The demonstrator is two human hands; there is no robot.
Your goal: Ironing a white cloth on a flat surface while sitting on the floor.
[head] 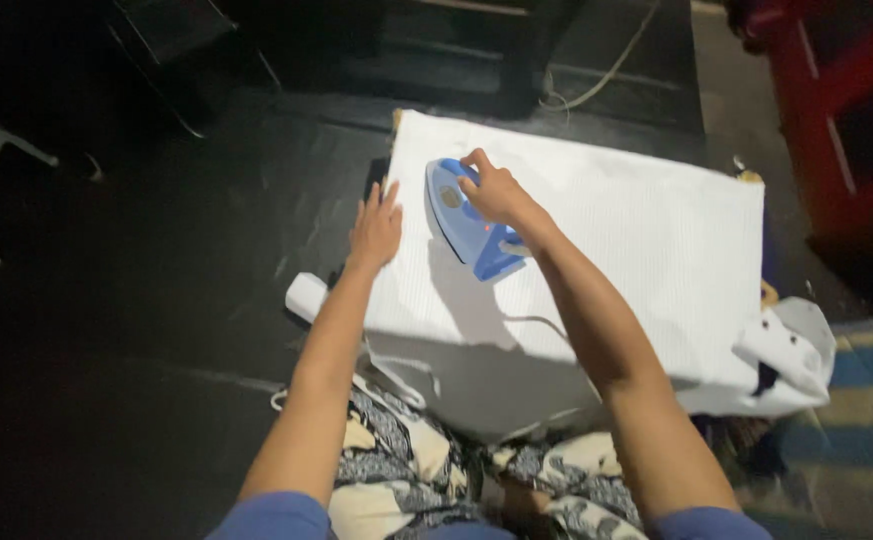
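Patterned lap (476, 480) | right hand (491, 190) gripping blue iron (471, 225) | left hand (376, 228) flat on white cloth (636, 240)

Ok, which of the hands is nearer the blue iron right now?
Right. The right hand grips the blue iron from above on the white cloth. The left hand lies flat at the cloth's left edge, beside the iron and apart from it.

Landmark: the cloth (646, 240) spread over a low table.
Iron (471, 225): on the cloth, near its left edge, toward the far side.
Right hand (494, 190): on top of the iron, gripping its handle.
Left hand (376, 230): flat on the cloth's left edge, just left of the iron.
Cord (531, 322): on the cloth, nearer than the iron.
Garment (791, 350): at the cloth's near right corner.
Rope (606, 70): on the floor behind the cloth.
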